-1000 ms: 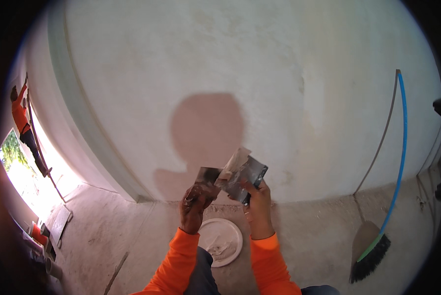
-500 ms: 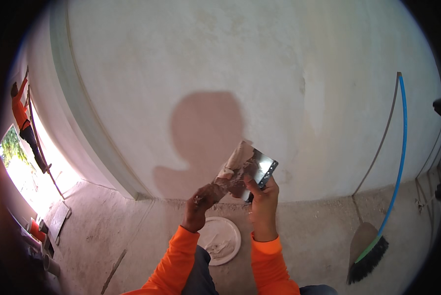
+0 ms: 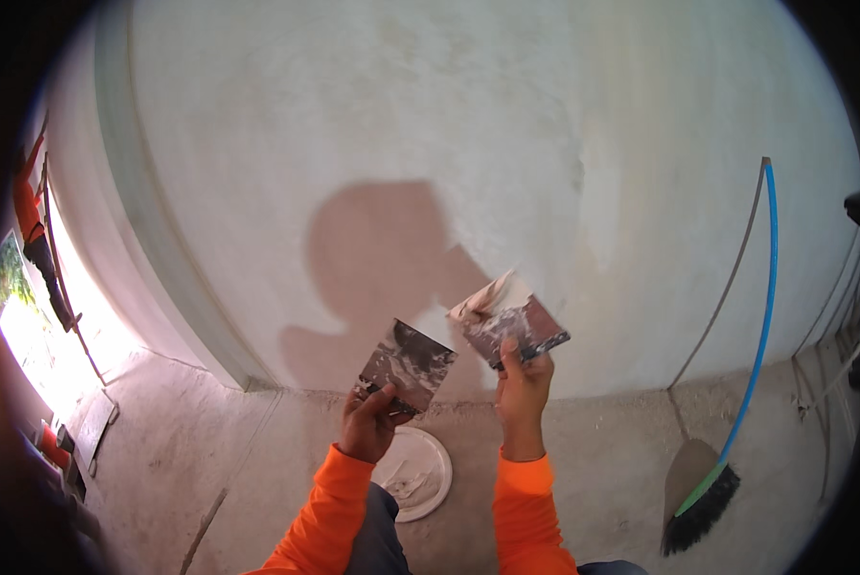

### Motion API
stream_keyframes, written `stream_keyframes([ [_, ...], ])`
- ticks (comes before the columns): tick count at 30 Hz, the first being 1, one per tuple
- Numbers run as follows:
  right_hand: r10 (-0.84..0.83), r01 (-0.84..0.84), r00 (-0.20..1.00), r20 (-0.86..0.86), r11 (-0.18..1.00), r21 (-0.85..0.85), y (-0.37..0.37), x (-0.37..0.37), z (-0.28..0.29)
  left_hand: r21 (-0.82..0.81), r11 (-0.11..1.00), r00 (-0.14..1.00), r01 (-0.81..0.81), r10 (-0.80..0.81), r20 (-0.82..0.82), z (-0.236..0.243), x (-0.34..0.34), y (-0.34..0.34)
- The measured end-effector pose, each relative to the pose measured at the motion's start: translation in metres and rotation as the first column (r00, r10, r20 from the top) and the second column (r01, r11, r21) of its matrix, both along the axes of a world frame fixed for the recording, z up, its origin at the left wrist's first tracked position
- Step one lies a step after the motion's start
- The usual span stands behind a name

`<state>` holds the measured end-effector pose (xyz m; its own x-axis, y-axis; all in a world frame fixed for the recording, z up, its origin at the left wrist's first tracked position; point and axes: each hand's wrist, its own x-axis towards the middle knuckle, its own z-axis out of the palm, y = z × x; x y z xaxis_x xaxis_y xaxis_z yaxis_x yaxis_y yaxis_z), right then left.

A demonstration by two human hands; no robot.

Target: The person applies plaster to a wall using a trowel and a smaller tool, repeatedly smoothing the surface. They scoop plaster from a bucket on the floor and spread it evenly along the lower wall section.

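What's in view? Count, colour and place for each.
left blade: 1, dark, smeared, lower centre
right blade: 1, dark, smeared, centre
round container: 1, whitish, floor centre
paste: 2 patches, whitish, on right blade and in container
broom: 1, blue handle, black bristles, right
wall: 1, off-white, ahead
floor: 1, grey-brown, below
head shadow: 1, brownish, on wall
co-worker: 1, orange top, far left
pole or ladder: 1, brown, far left
board: 1, grey, floor left
trouser legs: 2, dark bluish, bottom edge
left hand: 1, orange-sleeved, holding left blade
right hand: 1, orange-sleeved, holding right blade
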<state>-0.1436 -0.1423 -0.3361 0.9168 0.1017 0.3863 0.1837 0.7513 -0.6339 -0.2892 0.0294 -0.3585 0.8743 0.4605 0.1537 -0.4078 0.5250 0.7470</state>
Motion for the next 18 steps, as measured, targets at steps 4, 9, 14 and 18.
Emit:
stream_keyframes([
  [4,0.052,-0.054,0.988,0.148,0.998,0.012,0.019,-0.009,-0.028,-0.038,0.999,1.0,0.014,-0.014,0.004,0.003,0.004,-0.01],
  [9,0.005,-0.018,0.994,0.108,0.992,0.122,0.022,0.003,-0.047,-0.044,0.999,0.999,0.024,-0.026,-0.038,0.0,0.005,-0.002],
  [14,0.036,0.033,0.945,0.325,0.978,-0.206,0.019,0.004,-0.041,-0.101,0.992,0.996,0.07,-0.075,-0.046,-0.001,0.002,-0.001],
  [18,0.138,-0.016,0.87,0.473,0.967,-0.253,0.016,0.006,-0.034,-0.109,0.992,0.995,0.071,-0.079,-0.066,0.003,0.001,-0.001],
])
